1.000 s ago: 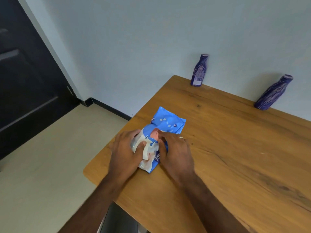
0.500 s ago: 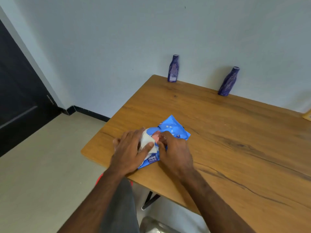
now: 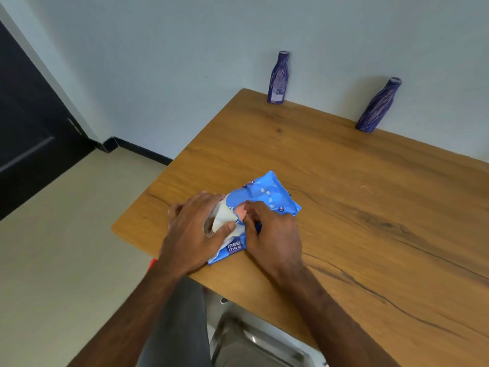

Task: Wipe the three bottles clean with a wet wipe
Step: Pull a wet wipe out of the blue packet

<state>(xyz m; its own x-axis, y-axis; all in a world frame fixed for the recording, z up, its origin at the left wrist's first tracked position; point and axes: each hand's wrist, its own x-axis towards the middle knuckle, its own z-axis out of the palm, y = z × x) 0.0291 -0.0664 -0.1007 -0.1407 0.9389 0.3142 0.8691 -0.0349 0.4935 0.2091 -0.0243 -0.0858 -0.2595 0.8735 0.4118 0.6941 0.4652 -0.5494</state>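
A blue pack of wet wipes (image 3: 267, 197) lies near the left front corner of the wooden table (image 3: 370, 207). My left hand (image 3: 195, 231) rests on its near end, thumb pressing the white flap. My right hand (image 3: 272, 234) pinches at the opening in the pack's middle, fingertips bent in. Two purple bottles stand at the table's far edge against the wall: one (image 3: 278, 78) at the far left corner, the other (image 3: 378, 105) to its right. A third bottle is not in view.
The table's left edge drops to a beige floor (image 3: 58, 247). A dark door (image 3: 29, 123) stands at the left. A metal chair seat (image 3: 254, 343) shows below the table's front edge, next to my grey trouser leg.
My view has shifted, so the table and bottles sit differently in frame. Both hands stay on the wipes pack, with the right fingers still working at its opening.
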